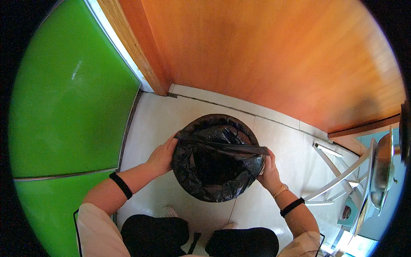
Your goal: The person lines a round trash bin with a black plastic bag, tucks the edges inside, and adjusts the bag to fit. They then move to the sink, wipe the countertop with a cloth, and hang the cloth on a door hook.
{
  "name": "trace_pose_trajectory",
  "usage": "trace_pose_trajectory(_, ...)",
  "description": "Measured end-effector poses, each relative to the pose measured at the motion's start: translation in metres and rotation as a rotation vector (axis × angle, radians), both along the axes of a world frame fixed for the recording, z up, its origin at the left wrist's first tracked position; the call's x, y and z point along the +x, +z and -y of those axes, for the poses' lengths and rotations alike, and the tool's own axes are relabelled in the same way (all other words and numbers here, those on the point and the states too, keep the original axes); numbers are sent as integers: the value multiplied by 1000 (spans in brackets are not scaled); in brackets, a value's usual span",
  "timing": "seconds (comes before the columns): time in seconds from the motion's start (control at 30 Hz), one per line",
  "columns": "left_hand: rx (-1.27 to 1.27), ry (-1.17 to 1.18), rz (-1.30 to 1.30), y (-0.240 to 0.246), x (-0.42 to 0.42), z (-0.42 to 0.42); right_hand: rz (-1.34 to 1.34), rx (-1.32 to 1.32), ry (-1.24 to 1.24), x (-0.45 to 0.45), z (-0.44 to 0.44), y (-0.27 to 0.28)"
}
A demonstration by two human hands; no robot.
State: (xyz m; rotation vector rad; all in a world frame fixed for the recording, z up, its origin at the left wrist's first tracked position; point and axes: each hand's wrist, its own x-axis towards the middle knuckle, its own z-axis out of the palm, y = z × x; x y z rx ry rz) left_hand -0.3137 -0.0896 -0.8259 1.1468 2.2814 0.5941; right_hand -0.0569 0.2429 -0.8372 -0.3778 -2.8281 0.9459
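Observation:
A black plastic bag [218, 192] lines a round bin in front of me, folded out over its rim. A gathered strip of the bag [224, 147] stretches across the opening from one side to the other. My left hand [163, 155] grips the bag at the left rim, with its fingers partly hidden by the plastic. At the right rim, my right hand [269, 172] holds the bag near the strip's end. The bin's own wall is hidden under the plastic, and its inside looks dark.
Green glossy panels [74, 106] stand along the left. A wooden door [257, 57] rises ahead from a pale threshold on the tiled floor [154, 119]. To the right, a folding stand with white legs [340, 176] is beside a metal pan [382, 170]. My knees are below the bin.

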Motion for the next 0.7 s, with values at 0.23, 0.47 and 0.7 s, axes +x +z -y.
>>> trace_pose_trajectory(0.23,223,-259,349,17,-47,-3,184,-939,112,-14,-40,15)
trace_pose_trajectory(0.47,460,332,935,-44,-61,-9,-221,-1486,-319,-31,-36,-24)
trace_pose_trajectory(0.7,598,240,273,-44,-59,-38,-256,-777,-332,-72,-37,-4)
